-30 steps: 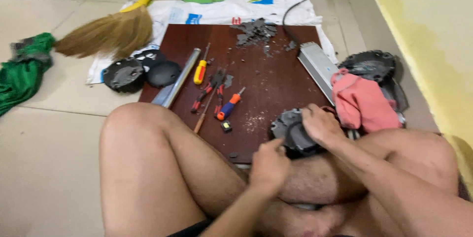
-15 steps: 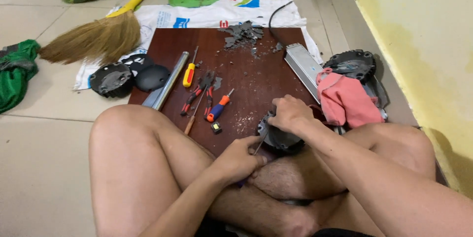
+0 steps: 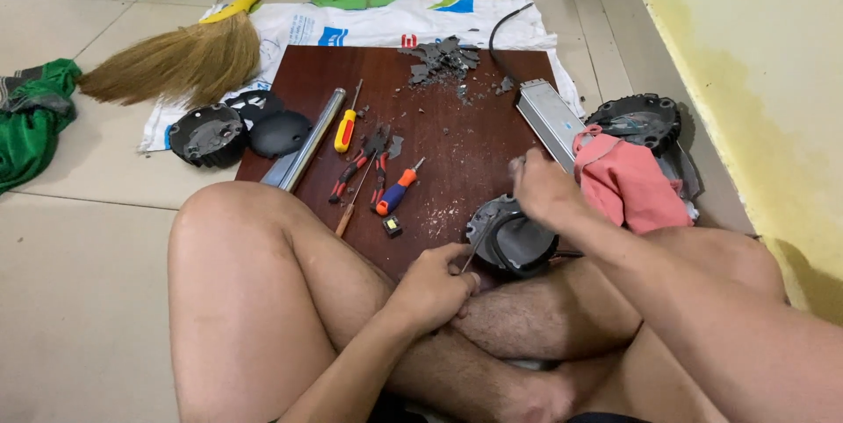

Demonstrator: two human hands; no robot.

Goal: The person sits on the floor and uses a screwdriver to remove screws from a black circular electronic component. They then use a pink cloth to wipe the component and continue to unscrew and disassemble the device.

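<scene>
You sit cross-legged on the tiled floor with a dark wooden board (image 3: 457, 142) in front of your knees. Your left hand (image 3: 430, 287) rests against your shin, fingers pinched shut on a thin metal tool (image 3: 471, 253) whose tip reaches up to the rim of a round black housing (image 3: 511, 243). That housing sits at the near right edge of the board, just against your leg. Your right hand (image 3: 543, 188) is over the top of the housing, fingers curled together at its upper rim; whether it actually grips the rim or only presses on it cannot be told. Just beside that hand lies a pink cloth (image 3: 628, 181), draped by a black toothed wheel (image 3: 641, 120) and a grey metal box (image 3: 549, 115). On the board are a yellow-handled screwdriver (image 3: 345, 129), red-handled pliers (image 3: 358, 168), an orange-and-blue screwdriver (image 3: 397, 192) and a pile of grey debris (image 3: 442, 58). Off the left edge lie a metal tube (image 3: 307, 142), two black round covers (image 3: 237, 133) and a straw broom (image 3: 176, 58).
</scene>
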